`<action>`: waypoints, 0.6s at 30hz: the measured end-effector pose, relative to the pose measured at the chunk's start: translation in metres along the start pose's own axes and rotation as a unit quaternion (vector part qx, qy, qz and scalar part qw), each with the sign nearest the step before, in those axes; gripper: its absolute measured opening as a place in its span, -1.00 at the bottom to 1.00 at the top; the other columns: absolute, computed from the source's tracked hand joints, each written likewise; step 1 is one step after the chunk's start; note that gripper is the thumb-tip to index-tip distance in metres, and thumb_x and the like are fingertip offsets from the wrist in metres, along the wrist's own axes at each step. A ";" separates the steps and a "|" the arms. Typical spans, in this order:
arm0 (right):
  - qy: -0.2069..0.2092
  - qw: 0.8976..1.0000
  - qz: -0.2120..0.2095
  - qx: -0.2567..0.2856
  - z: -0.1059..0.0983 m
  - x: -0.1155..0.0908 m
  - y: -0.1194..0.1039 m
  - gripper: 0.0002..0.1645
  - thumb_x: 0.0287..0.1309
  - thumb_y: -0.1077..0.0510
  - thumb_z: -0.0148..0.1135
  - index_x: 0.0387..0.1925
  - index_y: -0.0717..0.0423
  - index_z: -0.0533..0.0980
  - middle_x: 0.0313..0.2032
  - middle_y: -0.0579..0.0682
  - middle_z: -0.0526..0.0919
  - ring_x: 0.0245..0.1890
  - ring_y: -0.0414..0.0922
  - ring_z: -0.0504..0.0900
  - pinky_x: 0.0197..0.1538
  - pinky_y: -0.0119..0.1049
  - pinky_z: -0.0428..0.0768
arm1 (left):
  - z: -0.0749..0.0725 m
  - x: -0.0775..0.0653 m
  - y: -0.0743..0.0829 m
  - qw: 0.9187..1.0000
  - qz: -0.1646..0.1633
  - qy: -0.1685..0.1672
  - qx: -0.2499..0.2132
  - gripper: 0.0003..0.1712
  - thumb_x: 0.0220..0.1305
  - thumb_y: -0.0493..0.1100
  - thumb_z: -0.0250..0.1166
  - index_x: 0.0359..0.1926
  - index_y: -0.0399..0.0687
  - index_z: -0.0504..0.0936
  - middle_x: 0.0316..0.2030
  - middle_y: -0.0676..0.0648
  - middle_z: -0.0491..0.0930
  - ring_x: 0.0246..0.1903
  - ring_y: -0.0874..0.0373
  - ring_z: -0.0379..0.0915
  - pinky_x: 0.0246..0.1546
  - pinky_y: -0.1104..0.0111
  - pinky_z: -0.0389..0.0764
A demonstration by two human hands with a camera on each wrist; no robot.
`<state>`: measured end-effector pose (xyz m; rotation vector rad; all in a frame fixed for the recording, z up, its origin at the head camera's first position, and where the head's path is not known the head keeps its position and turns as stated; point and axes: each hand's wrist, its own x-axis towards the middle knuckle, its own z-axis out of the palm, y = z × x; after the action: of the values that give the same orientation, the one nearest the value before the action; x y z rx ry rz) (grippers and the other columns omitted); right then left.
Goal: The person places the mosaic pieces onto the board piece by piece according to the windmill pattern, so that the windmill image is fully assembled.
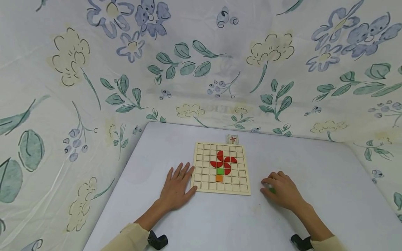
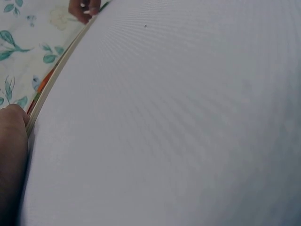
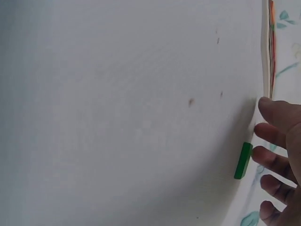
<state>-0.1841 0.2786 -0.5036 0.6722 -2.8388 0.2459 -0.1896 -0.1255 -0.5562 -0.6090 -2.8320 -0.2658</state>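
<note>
A square wooden grid board (image 1: 204, 187) lies on the white table. Red rounded pieces (image 1: 227, 169) form a pinwheel on it, with a green square (image 1: 220, 171) and an orange square (image 1: 219, 178) in the column below. My left hand (image 1: 176, 188) rests spread along the board's left side, its thumb at the near left corner. To the right of the board, my right hand (image 1: 281, 191) is over a loose green block (image 3: 243, 160). The thumb and fingers are bent and apart around this block, and it appears to lie on the tabletop, partly hidden in the head view.
Behind the board's far edge lies a small patterned card (image 1: 232, 139) showing a red pinwheel. Flowered cloth (image 1: 188, 87) hangs behind and beside the table (image 1: 150, 150). A black device (image 1: 157, 240) sits at each wrist.
</note>
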 end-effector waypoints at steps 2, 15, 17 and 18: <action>-0.003 1.000 0.001 0.002 0.000 -0.002 0.002 -0.69 -0.11 0.06 0.56 -0.27 0.08 0.72 -0.35 -0.09 0.60 -0.33 -0.07 0.47 -0.29 -0.13 0.48 | 0.000 0.000 0.000 1.000 -0.001 0.000 -0.002 -0.15 0.37 0.33 -0.03 0.50 -0.04 0.19 0.48 -0.12 0.11 0.47 -0.13 -0.10 0.37 -0.13 -0.06; -0.054 0.998 0.040 0.023 -0.010 -0.006 0.000 -0.71 -0.05 0.17 0.54 -0.22 0.09 0.70 -0.35 -0.14 0.57 -0.41 -0.26 0.48 -0.36 -0.27 0.55 | -0.002 0.000 0.000 1.000 -0.004 -0.001 -0.011 -0.15 0.37 0.32 0.00 0.50 -0.05 0.19 0.47 -0.12 0.12 0.47 -0.12 -0.11 0.37 -0.13 -0.07; -0.069 0.996 0.050 0.027 -0.013 -0.008 0.001 -0.69 -0.06 0.14 0.55 -0.22 0.07 0.69 -0.34 -0.16 0.57 -0.41 -0.26 0.47 -0.36 -0.27 0.55 | -0.003 0.000 0.001 1.000 -0.005 -0.005 -0.012 -0.15 0.37 0.32 0.00 0.50 -0.05 0.19 0.48 -0.12 0.11 0.47 -0.12 -0.11 0.37 -0.13 -0.07; -0.078 0.995 0.056 0.030 -0.014 -0.009 0.002 -0.69 -0.08 0.12 0.56 -0.22 0.05 0.69 -0.34 -0.17 0.57 -0.41 -0.26 0.47 -0.36 -0.27 0.54 | -0.003 0.000 0.001 1.000 -0.006 -0.007 -0.013 -0.15 0.37 0.31 0.00 0.50 -0.05 0.19 0.48 -0.12 0.11 0.47 -0.12 -0.12 0.37 -0.12 -0.08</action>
<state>-0.1752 0.2873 -0.4920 0.5663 -3.0347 0.3099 -0.1883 -0.1249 -0.5531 -0.6011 -2.8498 -0.3028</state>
